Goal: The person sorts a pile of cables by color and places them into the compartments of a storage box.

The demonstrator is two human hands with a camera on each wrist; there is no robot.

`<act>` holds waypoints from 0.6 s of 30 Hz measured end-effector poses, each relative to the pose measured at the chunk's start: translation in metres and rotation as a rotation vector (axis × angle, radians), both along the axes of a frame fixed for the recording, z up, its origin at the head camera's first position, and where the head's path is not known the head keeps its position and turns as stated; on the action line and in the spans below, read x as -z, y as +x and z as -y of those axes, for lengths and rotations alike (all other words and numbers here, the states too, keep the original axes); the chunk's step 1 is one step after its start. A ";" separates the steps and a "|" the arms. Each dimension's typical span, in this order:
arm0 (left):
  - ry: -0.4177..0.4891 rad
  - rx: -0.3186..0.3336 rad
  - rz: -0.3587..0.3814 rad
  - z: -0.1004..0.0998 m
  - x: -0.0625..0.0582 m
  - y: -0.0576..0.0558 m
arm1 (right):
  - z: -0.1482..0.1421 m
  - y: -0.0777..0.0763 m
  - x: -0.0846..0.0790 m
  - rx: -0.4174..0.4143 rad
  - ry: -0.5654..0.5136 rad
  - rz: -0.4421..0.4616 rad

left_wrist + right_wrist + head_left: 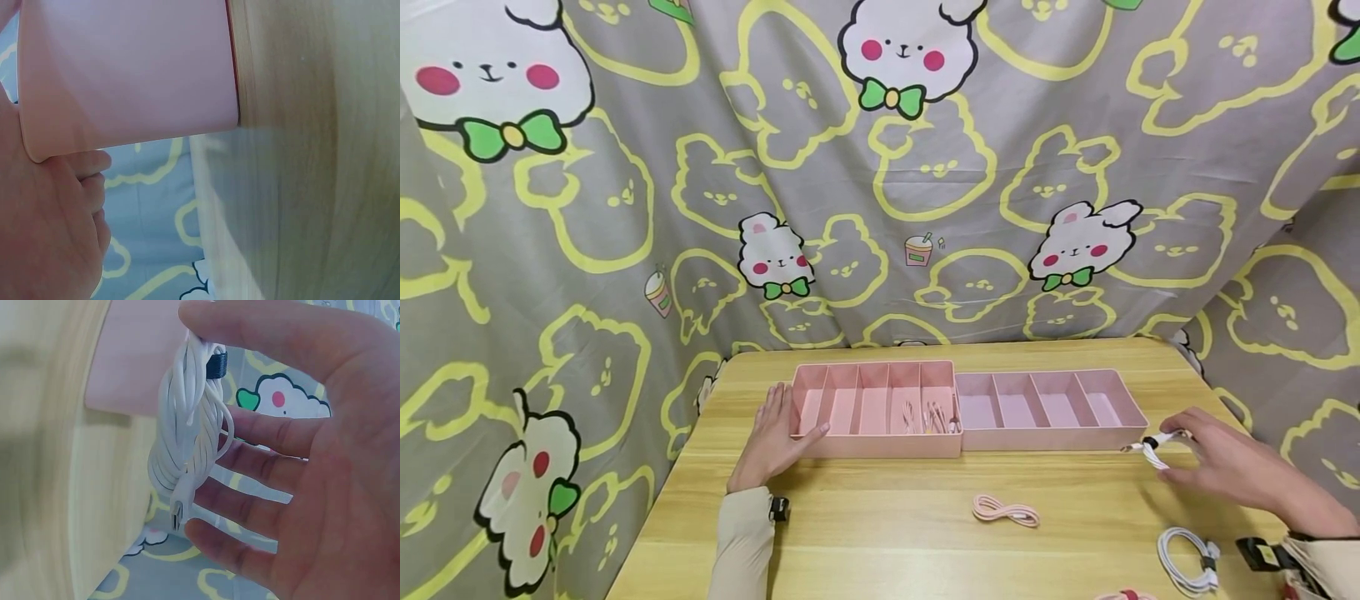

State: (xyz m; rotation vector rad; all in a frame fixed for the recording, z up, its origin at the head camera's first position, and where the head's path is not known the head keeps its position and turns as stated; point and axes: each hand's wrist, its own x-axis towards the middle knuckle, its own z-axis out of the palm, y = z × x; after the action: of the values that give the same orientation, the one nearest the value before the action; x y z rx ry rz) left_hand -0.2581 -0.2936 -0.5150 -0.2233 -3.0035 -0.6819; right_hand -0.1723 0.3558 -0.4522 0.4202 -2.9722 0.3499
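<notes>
At the left end of a pink divided box (887,447), my left hand (772,446) grips the front corner, thumb over the front rim and fingers along the side wall. The left wrist view shows the box's smooth outer wall (131,69) close up, with the fingers (94,190) bent behind its corner. My right hand (1217,458) holds a coiled white charging cable (181,425) between thumb and forefinger, the other fingers spread behind it. A black tie (217,365) binds the coil and a USB plug (177,512) hangs down. This hand is just off the lilac box's right corner.
The lilac divided box (1052,439) stands against the pink one's right side. Small bundled items (934,417) lie in the pink box's right compartments. On the wooden table (865,533) are a pink cable (1006,511) and another white coil (1180,560). A patterned curtain (925,183) hangs behind.
</notes>
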 end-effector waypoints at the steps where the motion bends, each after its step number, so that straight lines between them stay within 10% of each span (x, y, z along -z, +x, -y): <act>1: -0.001 0.000 0.003 0.000 0.000 0.000 | 0.001 -0.001 -0.001 0.000 -0.001 0.004; 18: 0.007 0.000 0.005 0.000 -0.001 0.001 | 0.024 -0.011 -0.019 -0.060 -0.006 -0.031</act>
State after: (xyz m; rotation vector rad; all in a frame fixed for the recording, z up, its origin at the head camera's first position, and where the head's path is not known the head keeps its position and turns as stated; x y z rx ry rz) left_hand -0.2567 -0.2940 -0.5137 -0.2219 -3.0058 -0.6937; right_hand -0.1830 0.3320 -0.4330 0.5095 -2.9325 0.3552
